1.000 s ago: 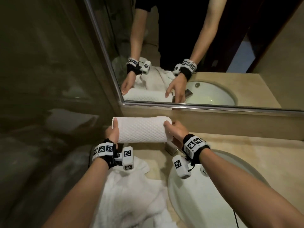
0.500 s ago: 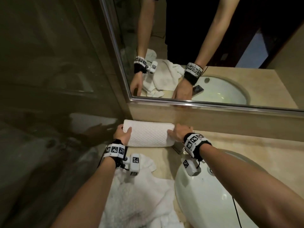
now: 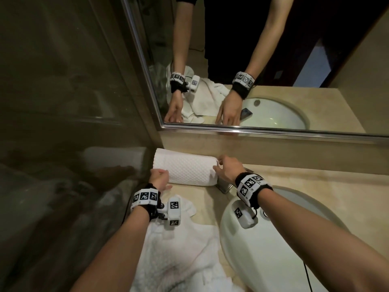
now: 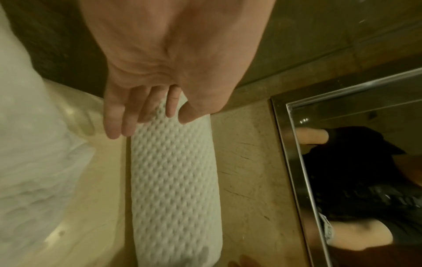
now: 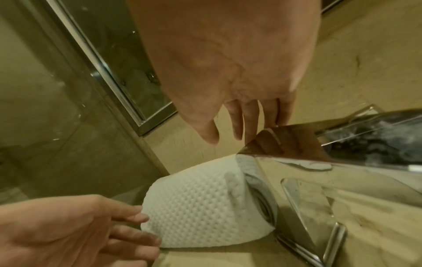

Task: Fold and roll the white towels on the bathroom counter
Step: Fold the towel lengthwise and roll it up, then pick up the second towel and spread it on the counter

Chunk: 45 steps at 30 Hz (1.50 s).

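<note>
A rolled white waffle towel (image 3: 185, 169) (image 4: 173, 180) (image 5: 200, 207) lies on the beige counter (image 3: 315, 186), pushed into the back left corner against the backsplash. My left hand (image 3: 161, 175) (image 4: 148, 126) is at the roll's left end, its straight fingers just touching the fabric. At the roll's right end my right hand (image 3: 223, 168) (image 5: 228, 134) hovers with loose, straight fingers, slightly clear of the towel. A crumpled, unfolded white towel (image 3: 181, 260) (image 4: 27, 162) lies on the counter below my left wrist.
A white sink basin (image 3: 263, 249) fills the counter's right front. A chrome faucet (image 3: 225, 185) (image 5: 297, 171) stands right beside the roll's right end. A mirror (image 3: 252, 60) runs along the back; a glass partition (image 3: 63, 102) closes off the left side.
The roll, held up between both hands a second ago, now lies on the counter in the corner. Both hands have loosened their hold on its ends.
</note>
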Each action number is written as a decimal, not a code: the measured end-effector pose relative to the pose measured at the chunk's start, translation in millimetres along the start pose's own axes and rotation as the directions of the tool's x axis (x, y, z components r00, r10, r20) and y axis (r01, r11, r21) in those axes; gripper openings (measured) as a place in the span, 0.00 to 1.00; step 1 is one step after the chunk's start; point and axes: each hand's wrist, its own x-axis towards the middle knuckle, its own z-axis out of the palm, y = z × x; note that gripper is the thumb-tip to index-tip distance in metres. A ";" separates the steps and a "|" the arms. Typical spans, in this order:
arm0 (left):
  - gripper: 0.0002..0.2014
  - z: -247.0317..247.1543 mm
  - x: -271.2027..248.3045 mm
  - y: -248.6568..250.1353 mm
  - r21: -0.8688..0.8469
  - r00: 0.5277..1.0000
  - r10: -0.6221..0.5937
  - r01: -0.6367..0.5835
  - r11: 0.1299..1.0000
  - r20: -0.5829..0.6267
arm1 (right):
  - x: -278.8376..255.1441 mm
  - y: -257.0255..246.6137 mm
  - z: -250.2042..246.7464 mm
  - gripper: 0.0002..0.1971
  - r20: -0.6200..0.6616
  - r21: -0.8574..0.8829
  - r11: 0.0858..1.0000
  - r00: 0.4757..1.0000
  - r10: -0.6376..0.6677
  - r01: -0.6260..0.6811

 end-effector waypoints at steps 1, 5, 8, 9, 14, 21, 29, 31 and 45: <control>0.09 1.2 -2.5 -2.1 0.018 1.000 -0.008 0.007 1.000 0.021 | -1.9 1.5 -0.2 0.21 -0.015 0.032 0.999 1.000 0.004 -0.004; 0.17 -1.8 -13.7 -6.7 0.095 0.998 0.023 -0.029 0.995 0.056 | -14.2 7.6 -1.0 0.16 -0.178 0.187 0.979 0.983 -0.045 0.078; 0.14 -8.1 -28.9 -7.1 0.188 0.992 0.091 -0.106 0.976 0.089 | -38.7 5.7 -4.2 0.14 -0.331 0.390 0.890 0.938 -0.105 0.237; 0.13 -10.1 -36.6 -7.6 0.209 0.989 0.103 -0.124 0.970 0.109 | -48.4 4.8 -4.4 0.13 -0.351 0.438 0.857 0.930 -0.113 0.270; 0.10 -21.4 -81.6 -21.2 0.283 0.979 0.155 -0.187 0.941 0.132 | -91.6 8.8 16.0 0.09 -0.179 0.632 0.734 0.969 -0.173 0.248; 0.10 -49.6 -146.9 -59.7 0.465 0.958 0.287 -0.266 0.844 0.028 | -143.8 26.7 68.8 0.25 0.226 0.579 0.792 0.896 -0.383 0.192; 0.07 -70.4 -214.9 -95.6 0.473 0.891 0.441 -0.345 0.811 -0.106 | -182.2 25.3 112.9 0.26 0.298 0.298 0.892 0.854 -0.426 0.340; 0.09 -74.9 -228.5 -101.1 0.484 0.867 0.484 -0.374 0.791 -0.120 | -187.9 24.3 115.9 0.14 0.238 0.250 0.902 0.881 -0.409 0.352; 0.53 -85.5 -278.4 -106.1 0.520 0.788 0.592 -0.583 0.624 0.172 | -248.1 -52.0 0.5 0.10 -0.102 0.816 0.384 0.760 -0.641 0.433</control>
